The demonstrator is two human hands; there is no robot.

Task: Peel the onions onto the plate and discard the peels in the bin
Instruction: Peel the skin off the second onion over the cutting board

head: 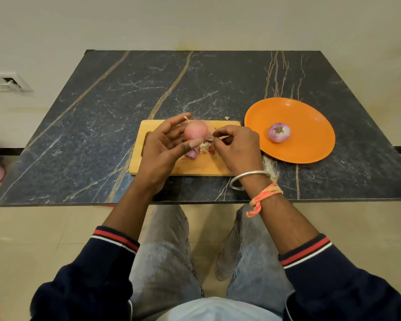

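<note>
My left hand grips a pink-skinned onion just above the wooden cutting board. Beside the onion, my right hand pinches a thin strip of onion peel between thumb and fingers. Loose purple and papery peels lie on the board under the hands. An orange plate sits to the right of the board with one peeled purple onion on it. No bin is in view.
The board and plate rest on a dark marble tabletop whose front edge runs just before my knees. A scrap of peel lies behind the board. A wall socket is at far left.
</note>
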